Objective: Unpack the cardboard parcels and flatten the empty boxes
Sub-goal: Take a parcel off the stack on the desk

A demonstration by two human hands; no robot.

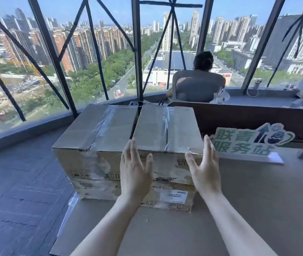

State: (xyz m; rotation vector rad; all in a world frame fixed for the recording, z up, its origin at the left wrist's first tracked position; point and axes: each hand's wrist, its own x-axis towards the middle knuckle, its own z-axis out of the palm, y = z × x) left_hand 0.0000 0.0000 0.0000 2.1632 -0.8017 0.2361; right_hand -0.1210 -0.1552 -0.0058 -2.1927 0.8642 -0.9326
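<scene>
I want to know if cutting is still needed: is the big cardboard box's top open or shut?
Shut but slit: the cardboard box has both top flaps lying flat, with a dark gap along the centre seam. Tape still crosses each flap.

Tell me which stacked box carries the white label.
The lower box, under the big taped box; its white label faces you. The upper one shows only torn paper.

Bare table (239, 209) lies open in front of and to the right of the big cardboard box (128, 145), which fills the table's far left corner, while the green sign (246, 143) crowds its right side.
</scene>
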